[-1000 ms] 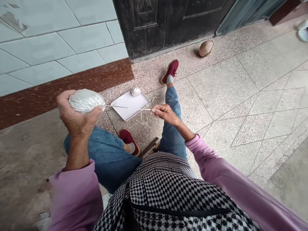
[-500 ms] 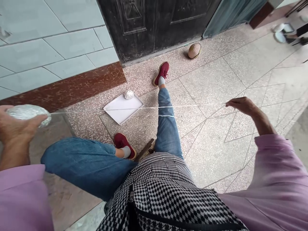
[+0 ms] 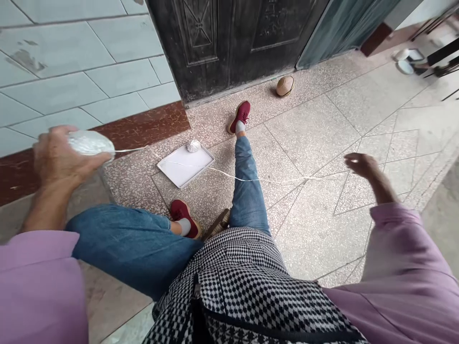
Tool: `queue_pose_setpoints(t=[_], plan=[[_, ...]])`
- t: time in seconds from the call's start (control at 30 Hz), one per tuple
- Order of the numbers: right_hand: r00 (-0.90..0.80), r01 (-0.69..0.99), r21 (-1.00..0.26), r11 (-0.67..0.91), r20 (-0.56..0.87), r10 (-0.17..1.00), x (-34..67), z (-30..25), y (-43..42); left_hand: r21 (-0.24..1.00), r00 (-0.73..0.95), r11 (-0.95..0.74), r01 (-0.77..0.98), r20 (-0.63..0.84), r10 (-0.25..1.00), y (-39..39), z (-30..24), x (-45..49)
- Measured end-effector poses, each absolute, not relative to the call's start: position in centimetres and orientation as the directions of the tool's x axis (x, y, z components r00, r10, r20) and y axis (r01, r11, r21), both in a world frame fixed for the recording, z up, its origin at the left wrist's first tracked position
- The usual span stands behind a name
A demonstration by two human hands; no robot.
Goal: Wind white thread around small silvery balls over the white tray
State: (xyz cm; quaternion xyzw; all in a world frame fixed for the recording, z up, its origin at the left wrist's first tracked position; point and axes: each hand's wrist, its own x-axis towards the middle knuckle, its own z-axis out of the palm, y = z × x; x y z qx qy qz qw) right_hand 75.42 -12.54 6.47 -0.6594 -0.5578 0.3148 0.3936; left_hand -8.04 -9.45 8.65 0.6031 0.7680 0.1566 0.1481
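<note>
My left hand (image 3: 59, 155) is raised at the left, closed round a silvery white ball of thread (image 3: 89, 142). A thin white thread (image 3: 258, 180) leaves the ball, sags over a white tray (image 3: 179, 169) and my outstretched jeans leg, and rises to my right hand (image 3: 360, 164). That hand hangs out to the right with its fingers loosely curled, and the thread ends at them. A second, smaller silvery ball (image 3: 193, 145) sits on the tray's far corner.
I sit low on a wooden stool (image 3: 218, 223) on a terrazzo floor, wearing red shoes. A tiled wall (image 3: 89, 76) is at the left and a dark door (image 3: 233, 38) ahead. A brown rounded object (image 3: 285, 86) lies by the door. Someone's footwear (image 3: 409, 59) shows top right.
The thread, pulled taut between my spread hands half a second ago, now hangs slack. My left hand with the ball has come up and inward. My right hand has dropped slightly.
</note>
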Motion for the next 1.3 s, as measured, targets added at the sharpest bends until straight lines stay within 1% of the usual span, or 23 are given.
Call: queue_pose_setpoints(t=[0.03, 0.07, 0.13, 0.17, 0.2, 0.23, 0.3, 0.37, 0.43, 0.5, 0.57, 0.63, 0.67, 0.77, 0.83, 0.9, 1.0, 1.1, 1.2, 1.3], plan=[[0.192, 0.509, -0.855, -0.096, 0.004, 0.981, 72.4, 5.7, -11.2, 0.417, -0.415, 0.328, 0.847, 0.134, 0.9, -8.7, 8.6, -7.3], [0.173, 0.517, -0.85, -0.098, -0.008, 0.985, 69.1, 4.8, -9.9, 0.47, -0.432, 0.306, 0.828, 0.187, 0.882, -8.0, 8.3, -6.5], [0.115, 0.523, -0.848, -0.082, -0.025, 0.993, 61.8, 3.1, -7.2, 0.593, -0.317, 0.124, 0.796, 0.232, 0.92, -6.9, 7.5, -5.1], [0.063, 0.518, -0.853, -0.06, -0.031, 0.998, 57.9, 2.2, -6.0, 0.631, -0.177, -0.008, 0.775, 0.23, 0.957, -6.7, 6.8, -4.4], [-0.009, 0.501, -0.865, -0.031, -0.04, 0.999, 53.7, 1.5, -4.8, 0.662, -0.087, -0.11, 0.742, 0.257, 0.962, -6.5, 6.2, -3.9], [-0.095, 0.443, -0.897, -0.001, -0.049, 0.994, 49.3, 0.9, -3.9, 0.681, -0.036, -0.176, 0.711, 0.285, 0.958, -6.5, 5.5, -3.4], [-0.269, 0.305, -0.952, 0.01, -0.076, 0.96, 40.4, 0.2, -2.5, 0.691, -0.024, -0.22, 0.688, 0.325, 0.945, -6.7, 4.3, -2.5], [-0.384, 0.202, -0.979, -0.035, -0.112, 0.917, 32.1, -0.2, -2.3, 0.693, -0.027, -0.219, 0.687, 0.325, 0.945, -6.8, 3.6, -1.9], [-0.476, 0.151, -0.983, -0.108, -0.168, 0.863, 25.5, -0.3, -3.1, 0.702, -0.034, -0.206, 0.682, 0.312, 0.95, -6.9, 3.4, -1.6], [-0.524, 0.156, -0.972, -0.176, -0.232, 0.82, 21.6, -0.2, -4.6, 0.709, -0.049, -0.185, 0.68, 0.296, 0.954, -6.9, 3.6, -1.6], [-0.526, 0.212, -0.957, -0.196, -0.281, 0.803, 20.6, 0.1, -6.0, 0.719, -0.072, -0.159, 0.676, 0.28, 0.957, -6.9, 4.1, -1.6], [-0.511, 0.25, -0.953, -0.172, -0.281, 0.812, 22.0, 1.0, -6.7, 0.737, -0.075, -0.148, 0.659, 0.26, 0.963, -7.0, 4.6, -1.6], [-0.524, 0.254, -0.957, -0.138, -0.256, 0.812, 23.2, 1.7, -6.7, 0.747, -0.064, -0.147, 0.649, 0.246, 0.967, -7.1, 4.9, -1.4], [-0.453, 0.308, -0.951, -0.008, -0.154, 0.878, 26.9, 4.7, -5.4, 0.77, 0.028, -0.147, 0.621, 0.166, 0.986, -7.3, 6.0, -0.5], [-0.429, 0.338, -0.936, 0.099, -0.059, 0.901, 28.4, 7.1, -3.8, 0.795, 0.11, -0.143, 0.59, 0.096, 0.989, -7.4, 6.8, 0.4], [-0.433, 0.356, -0.911, 0.209, 0.038, 0.901, 28.9, 9.1, -2.2, 0.839, 0.186, -0.138, 0.527, 0.045, 0.981, -7.4, 7.6, 1.3], [-0.442, 0.356, -0.887, 0.293, 0.116, 0.889, 28.5, 11.2, -0.3, 0.936, 0.242, -0.089, 0.342, 0.004, 0.97, -7.2, 8.5, 2.0], [-0.431, 0.307, -0.903, 0.3, 0.149, 0.89, 27.8, 12.2, 1.0, 0.998, 0.242, 0.002, 0.061, -0.017, 0.97, -6.5, 8.6, 2.0], [-0.437, 0.234, -0.929, 0.288, 0.164, 0.884, 27.0, 12.4, 2.1, 0.981, 0.245, 0.014, -0.194, 0.035, 0.969, -5.4, 8.2, 1.6], [-0.453, 0.175, -0.939, 0.295, 0.189, 0.871, 25.7, 12.0, 3.3, 0.924, 0.214, -0.027, -0.381, 0.117, 0.97, -4.2, 7.5, 1.4]])
